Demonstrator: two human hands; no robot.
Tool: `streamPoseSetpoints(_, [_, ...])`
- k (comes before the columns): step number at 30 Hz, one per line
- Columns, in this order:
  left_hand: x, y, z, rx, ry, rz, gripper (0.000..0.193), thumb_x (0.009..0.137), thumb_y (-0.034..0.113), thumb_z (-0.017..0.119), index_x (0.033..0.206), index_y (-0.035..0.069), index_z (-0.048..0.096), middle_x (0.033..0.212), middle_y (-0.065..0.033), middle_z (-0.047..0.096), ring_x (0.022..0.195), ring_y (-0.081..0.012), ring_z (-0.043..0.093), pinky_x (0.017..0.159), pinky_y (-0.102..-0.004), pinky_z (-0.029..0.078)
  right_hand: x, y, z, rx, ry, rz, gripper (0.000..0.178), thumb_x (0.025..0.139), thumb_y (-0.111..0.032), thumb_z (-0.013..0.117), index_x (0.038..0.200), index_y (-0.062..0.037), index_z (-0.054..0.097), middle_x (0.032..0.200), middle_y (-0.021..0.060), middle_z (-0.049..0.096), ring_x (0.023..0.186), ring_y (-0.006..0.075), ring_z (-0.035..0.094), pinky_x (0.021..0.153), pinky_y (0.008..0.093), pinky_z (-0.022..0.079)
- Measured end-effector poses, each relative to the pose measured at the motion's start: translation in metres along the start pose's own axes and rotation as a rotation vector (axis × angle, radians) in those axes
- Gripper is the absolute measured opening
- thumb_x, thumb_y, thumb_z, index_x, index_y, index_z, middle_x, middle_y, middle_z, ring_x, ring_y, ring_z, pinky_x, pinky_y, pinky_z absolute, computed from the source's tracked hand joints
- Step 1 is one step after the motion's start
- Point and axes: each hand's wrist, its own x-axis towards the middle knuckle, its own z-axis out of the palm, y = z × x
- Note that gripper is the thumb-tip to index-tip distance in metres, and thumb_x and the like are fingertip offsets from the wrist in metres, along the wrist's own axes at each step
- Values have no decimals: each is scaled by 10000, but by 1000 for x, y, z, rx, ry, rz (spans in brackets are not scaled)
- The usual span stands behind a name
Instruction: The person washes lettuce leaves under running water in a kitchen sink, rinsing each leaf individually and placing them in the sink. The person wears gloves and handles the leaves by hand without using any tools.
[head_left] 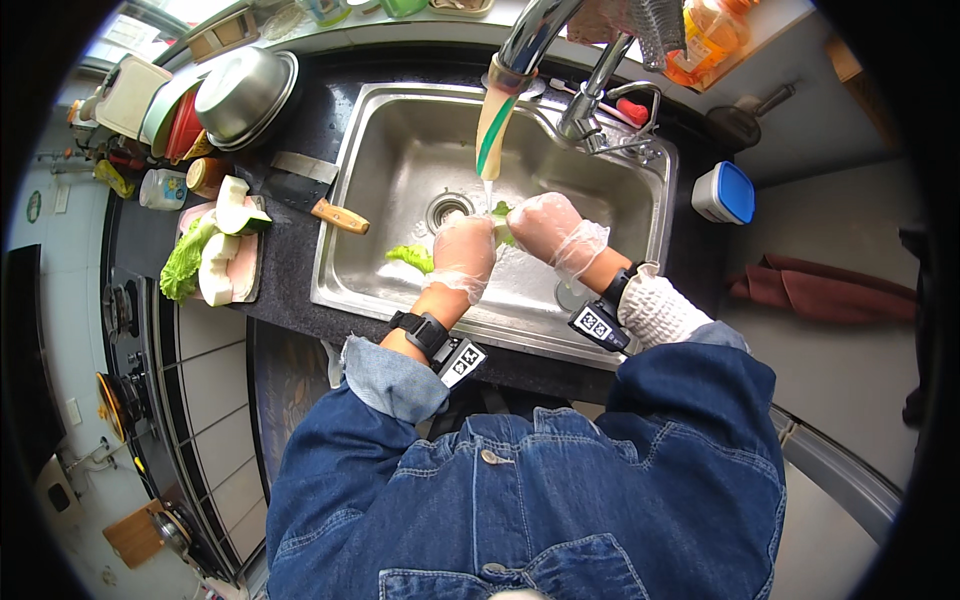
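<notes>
Both my hands wear thin clear plastic gloves over the steel sink (400, 130). My left hand (463, 250) is closed, and my right hand (546, 230) is closed beside it, to the right. Between them shows a pale green piece of lettuce leaf (503, 224), gripped from both sides; the fingertips are mostly hidden. Water runs onto it from the faucet (515, 65), whose spout carries a beige and green sleeve (493, 130). Another bright green lettuce part (408, 258) shows left of my left hand; I cannot tell whether it joins the held leaf. The drain (450, 207) lies just behind my left hand.
Left of the sink, a cleaver (340, 216) lies with its wooden handle over the rim. Farther left, a board (247, 275) holds lettuce (186, 262) and pale cut vegetable pieces (215, 270). Metal bowls (243, 97) stand behind. A blue-lidded container (725, 193) sits at right.
</notes>
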Motion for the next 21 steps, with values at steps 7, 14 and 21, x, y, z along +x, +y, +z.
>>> streamPoseSetpoints(7, [-3, -3, -10, -28, 3, -123, 121, 749, 140, 556, 737, 63, 648, 655, -187, 580, 684, -357, 574, 638, -426, 460, 11, 22, 9, 229, 12, 554, 121, 712, -128, 562, 662, -44, 633, 668, 155, 615, 624, 300, 617, 590, 377, 495])
streamPoseSetpoints(14, [4, -7, -11, -114, 6, -156, 134, 750, 162, 574, 800, 80, 668, 687, -196, 590, 694, -356, 583, 649, -419, 465, -3, 20, 6, 685, -8, 292, 152, 793, -202, 554, 846, -82, 629, 747, 145, 616, 743, 321, 592, 667, 392, 473])
streamPoseSetpoints(21, [5, 1, -10, -4, -15, -93, 139, 750, 165, 569, 772, 54, 651, 690, -206, 569, 665, -364, 567, 624, -430, 460, 4, 25, 5, 350, -77, -16, 81, 684, -149, 570, 669, -75, 598, 601, 127, 574, 594, 318, 582, 543, 396, 466])
